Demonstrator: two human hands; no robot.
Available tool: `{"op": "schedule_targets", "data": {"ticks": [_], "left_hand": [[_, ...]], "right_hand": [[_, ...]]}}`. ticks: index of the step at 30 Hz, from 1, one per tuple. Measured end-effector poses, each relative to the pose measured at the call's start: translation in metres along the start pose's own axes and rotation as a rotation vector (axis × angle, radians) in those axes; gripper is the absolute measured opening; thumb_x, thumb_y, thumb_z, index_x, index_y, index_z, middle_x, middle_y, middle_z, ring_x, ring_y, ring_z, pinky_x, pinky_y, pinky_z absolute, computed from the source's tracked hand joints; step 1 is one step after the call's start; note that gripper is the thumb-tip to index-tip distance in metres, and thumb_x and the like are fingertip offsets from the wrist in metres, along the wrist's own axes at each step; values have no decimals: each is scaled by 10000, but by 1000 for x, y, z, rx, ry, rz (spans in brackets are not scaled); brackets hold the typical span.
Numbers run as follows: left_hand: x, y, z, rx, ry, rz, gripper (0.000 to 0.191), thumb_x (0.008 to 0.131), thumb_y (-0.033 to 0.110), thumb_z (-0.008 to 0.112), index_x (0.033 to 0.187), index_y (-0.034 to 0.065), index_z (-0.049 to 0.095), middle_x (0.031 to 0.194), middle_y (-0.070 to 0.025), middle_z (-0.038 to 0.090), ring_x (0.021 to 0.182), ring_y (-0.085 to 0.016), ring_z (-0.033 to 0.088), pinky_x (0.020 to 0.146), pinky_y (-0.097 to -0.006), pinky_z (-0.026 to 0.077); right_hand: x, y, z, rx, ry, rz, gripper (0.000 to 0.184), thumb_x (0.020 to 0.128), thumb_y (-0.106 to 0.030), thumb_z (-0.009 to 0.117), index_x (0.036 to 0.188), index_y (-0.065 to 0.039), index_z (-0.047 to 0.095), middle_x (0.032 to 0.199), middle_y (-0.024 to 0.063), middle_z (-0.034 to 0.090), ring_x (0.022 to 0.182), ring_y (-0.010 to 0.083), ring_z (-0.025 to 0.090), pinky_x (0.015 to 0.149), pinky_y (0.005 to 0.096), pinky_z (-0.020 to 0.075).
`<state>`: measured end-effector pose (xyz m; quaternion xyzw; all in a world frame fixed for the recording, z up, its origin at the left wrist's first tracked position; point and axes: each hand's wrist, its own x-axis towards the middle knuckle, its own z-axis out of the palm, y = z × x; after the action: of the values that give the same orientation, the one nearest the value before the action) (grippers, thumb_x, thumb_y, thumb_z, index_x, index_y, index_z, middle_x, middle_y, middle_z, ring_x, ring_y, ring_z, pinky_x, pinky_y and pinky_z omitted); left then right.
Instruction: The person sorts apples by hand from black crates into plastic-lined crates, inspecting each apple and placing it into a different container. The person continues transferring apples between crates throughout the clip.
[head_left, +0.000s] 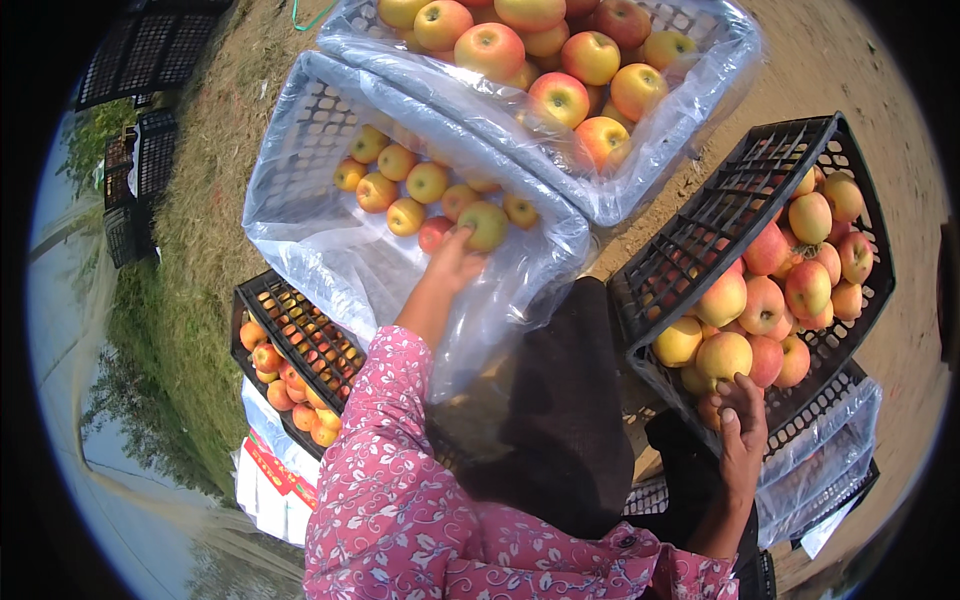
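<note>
My left hand (452, 262) reaches into a plastic-lined crate (300, 161), its fingers on a yellow-green apple (486, 226). Under and beyond that apple, several smaller yellow and red apples (426, 182) lie in rows on the clear liner. At the right, my right hand (741, 427) hovers with fingers spread and slightly bent by the lower edge of a tilted black plastic crate (874, 300). A yellow apple (724, 357) in that crate's heap sits just above my fingertips; whether they touch it I cannot tell.
Another lined crate (660, 161) full of larger apples adjoins the first at the top. A black crate of apples (281, 382) stands left, near a white and red carton (274, 480). Lower right is a plastic-covered crate (817, 457). Stacked black crates (150, 60) stand farther left.
</note>
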<state>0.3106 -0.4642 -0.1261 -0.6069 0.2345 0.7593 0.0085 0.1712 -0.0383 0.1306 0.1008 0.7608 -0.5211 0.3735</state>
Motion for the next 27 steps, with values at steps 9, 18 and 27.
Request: {"op": "schedule_targets", "data": {"ticks": [9,18,27], "left_hand": [[39,-40,-28,332,-44,164,479,929,203,620,1349,10,497,1219,-106,599,1099,-195,564,900,-328,461],[30,-34,-35,635,37,158,768,913,437,671,1473,15,358,1218,-105,620,1043,-210,595,860,-348,496],[-109,-5,1,832,-374,335,378,995,170,510,1305,-45,527,1240,-132,598,1130,-235,578,956,-361,467]], "right_hand": [[5,1,3,-42,8,2,460,957,-144,593,1372,9,466,1213,119,587,1085,190,589,973,332,480],[9,11,-34,-492,248,-119,405,918,-79,618,1310,-9,541,1037,77,648,956,151,611,875,279,476],[19,12,-31,-991,399,-314,811,689,-214,847,1372,-39,448,1380,172,493,1254,379,476,1042,447,400]]}}
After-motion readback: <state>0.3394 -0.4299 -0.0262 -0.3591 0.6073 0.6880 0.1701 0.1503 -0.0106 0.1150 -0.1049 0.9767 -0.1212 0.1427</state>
